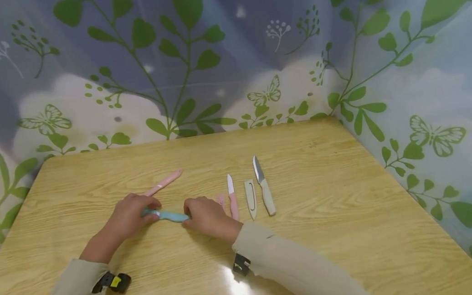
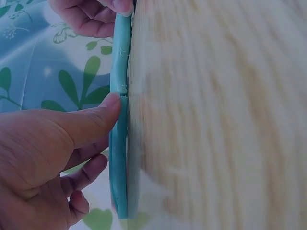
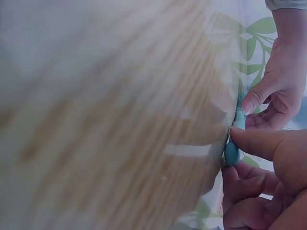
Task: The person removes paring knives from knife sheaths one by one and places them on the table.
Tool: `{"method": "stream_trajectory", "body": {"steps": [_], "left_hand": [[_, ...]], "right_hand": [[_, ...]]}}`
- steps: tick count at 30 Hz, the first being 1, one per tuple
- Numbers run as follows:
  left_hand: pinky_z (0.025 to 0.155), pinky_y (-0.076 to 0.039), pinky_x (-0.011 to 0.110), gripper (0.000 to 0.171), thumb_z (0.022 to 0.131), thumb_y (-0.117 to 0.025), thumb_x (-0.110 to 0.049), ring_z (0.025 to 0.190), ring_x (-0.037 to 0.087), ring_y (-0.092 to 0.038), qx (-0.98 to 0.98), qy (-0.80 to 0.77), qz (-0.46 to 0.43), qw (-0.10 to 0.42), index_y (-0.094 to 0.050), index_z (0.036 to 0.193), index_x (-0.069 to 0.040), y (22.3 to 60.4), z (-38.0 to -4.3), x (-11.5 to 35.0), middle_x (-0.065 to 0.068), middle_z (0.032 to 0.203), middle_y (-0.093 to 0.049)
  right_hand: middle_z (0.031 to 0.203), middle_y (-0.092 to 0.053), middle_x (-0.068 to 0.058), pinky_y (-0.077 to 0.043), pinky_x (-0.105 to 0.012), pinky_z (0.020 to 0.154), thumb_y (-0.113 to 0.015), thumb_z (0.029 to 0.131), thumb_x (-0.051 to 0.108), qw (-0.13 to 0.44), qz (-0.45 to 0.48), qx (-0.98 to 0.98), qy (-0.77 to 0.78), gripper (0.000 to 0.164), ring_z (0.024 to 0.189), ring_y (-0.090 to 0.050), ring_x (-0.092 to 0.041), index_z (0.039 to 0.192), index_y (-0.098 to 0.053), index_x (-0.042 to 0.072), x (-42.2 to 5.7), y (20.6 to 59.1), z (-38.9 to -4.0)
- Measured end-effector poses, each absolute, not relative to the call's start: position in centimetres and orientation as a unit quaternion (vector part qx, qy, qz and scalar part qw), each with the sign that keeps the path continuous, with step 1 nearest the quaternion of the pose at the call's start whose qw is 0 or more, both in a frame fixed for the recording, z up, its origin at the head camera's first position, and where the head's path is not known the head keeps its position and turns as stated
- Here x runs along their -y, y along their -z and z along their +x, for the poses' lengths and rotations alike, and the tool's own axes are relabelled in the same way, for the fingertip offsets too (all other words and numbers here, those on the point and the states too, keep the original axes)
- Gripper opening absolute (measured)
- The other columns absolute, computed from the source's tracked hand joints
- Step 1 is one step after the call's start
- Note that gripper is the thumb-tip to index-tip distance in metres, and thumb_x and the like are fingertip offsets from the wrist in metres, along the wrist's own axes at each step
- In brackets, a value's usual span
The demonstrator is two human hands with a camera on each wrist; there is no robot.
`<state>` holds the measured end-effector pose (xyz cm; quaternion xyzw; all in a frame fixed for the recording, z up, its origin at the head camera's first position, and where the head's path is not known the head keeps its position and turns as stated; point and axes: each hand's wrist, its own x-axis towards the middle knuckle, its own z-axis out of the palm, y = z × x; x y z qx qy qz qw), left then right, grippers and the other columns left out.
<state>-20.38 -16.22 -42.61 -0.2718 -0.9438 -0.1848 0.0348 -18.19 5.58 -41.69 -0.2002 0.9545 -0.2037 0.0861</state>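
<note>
A light-blue knife (image 1: pixel 173 216) in a matching sheath (image 2: pixel 118 158) lies low over the table, crosswise between both hands. My left hand (image 1: pixel 131 215) pinches the sheath near where it meets the handle, thumb at the seam in the left wrist view. At the opposite end, the thumb and fingers of my right hand (image 1: pixel 209 215) grip the handle tip. In the head view the left fingers hide most of the sheath. Just beyond the left hand is a long pink handle (image 1: pixel 168 180), its near end covered by that hand.
Right of the hands lie a small pink knife (image 1: pixel 232 198) with bare blade, a partly hidden pink sheath (image 1: pixel 221 200), a beige sheath (image 1: pixel 250 199) and a larger beige knife (image 1: pixel 265 186), blade pointing away. The wooden table (image 1: pixel 328 232) meets patterned curtains at its back and right edges.
</note>
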Motion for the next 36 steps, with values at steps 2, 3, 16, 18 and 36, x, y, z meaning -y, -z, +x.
{"method": "stream_trajectory", "body": {"steps": [2,3,16,18,36], "left_hand": [[0.069,-0.044,0.058,0.026,0.073,-0.081,-0.017,0.084,0.035,-0.056,0.945,0.182,-0.270,0.032,-0.071,0.095,-0.009,42.5,-20.2,16.2,0.005,0.083,-0.072],[0.067,-0.044,0.057,0.026,0.072,-0.081,-0.018,0.082,0.033,-0.056,0.946,0.179,-0.269,0.031,-0.071,0.094,-0.009,42.4,-20.1,16.2,0.003,0.081,-0.072],[0.061,-0.043,0.051,0.012,0.074,-0.080,-0.022,0.076,0.026,-0.053,0.946,0.165,-0.276,0.035,-0.068,0.076,-0.020,42.2,-19.9,16.7,-0.003,0.078,-0.068],[0.061,-0.043,0.049,0.012,0.075,-0.079,-0.020,0.074,0.023,-0.054,0.943,0.178,-0.280,0.032,-0.067,0.076,-0.019,42.1,-19.9,16.8,-0.003,0.077,-0.067],[0.062,-0.045,0.034,0.009,0.083,-0.072,-0.011,0.066,0.012,-0.050,0.914,0.283,-0.293,-0.002,-0.063,0.081,-0.014,41.5,-19.5,15.5,-0.004,0.075,-0.062]], "right_hand": [[0.073,-0.057,0.005,-0.039,-0.023,0.051,-0.074,0.083,0.028,0.086,-0.196,-0.955,0.205,0.018,0.067,-0.050,-0.010,0.084,-0.063,0.013,-5.5,41.7,-18.2],[0.073,-0.057,0.005,-0.039,-0.023,0.051,-0.073,0.083,0.027,0.085,-0.194,-0.956,0.204,0.017,0.066,-0.050,-0.010,0.083,-0.063,0.013,-5.5,41.8,-18.2],[0.079,-0.064,0.004,-0.039,-0.021,0.050,-0.071,0.085,0.024,0.071,-0.195,-0.956,0.207,0.012,0.064,-0.050,-0.009,0.085,-0.067,0.014,-5.7,41.7,-18.2],[0.078,-0.064,0.004,-0.039,-0.021,0.049,-0.071,0.085,0.025,0.072,-0.195,-0.954,0.215,0.013,0.063,-0.050,-0.009,0.086,-0.067,0.013,-5.9,41.6,-18.2],[0.070,-0.059,0.008,-0.038,-0.019,0.051,-0.065,0.089,0.038,0.059,-0.241,-0.938,0.244,0.025,0.059,-0.049,-0.007,0.089,-0.067,0.012,-6.6,41.1,-18.4]]}}
